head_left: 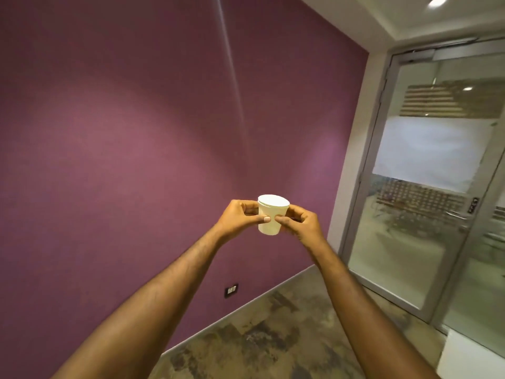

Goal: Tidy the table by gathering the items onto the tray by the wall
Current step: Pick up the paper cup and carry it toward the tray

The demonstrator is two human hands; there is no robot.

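In the head view, the person holds a small white cup (270, 214) up in the air with both arms stretched out. The left hand (240, 218) pinches the cup from its left side. The right hand (300, 222) pinches it from its right side. The fingers (264, 219) of both hands are closed on the cup, and the two thumbs almost meet on its front. The cup stands upright, well above the floor (273, 337), in front of the purple wall (123, 132). A glass door (426, 173) is off to the right. No surface and no tray show here, so how far the cup is from the tray cannot be told.

The cup looks like paper, so it is likely very light. Its thin side may bend or crush if squeezed hard. A soft grip around the middle, or just under the rim, should be enough. One hand could likely carry it. If there is any drink inside, it should stay upright, but the inside cannot be seen.
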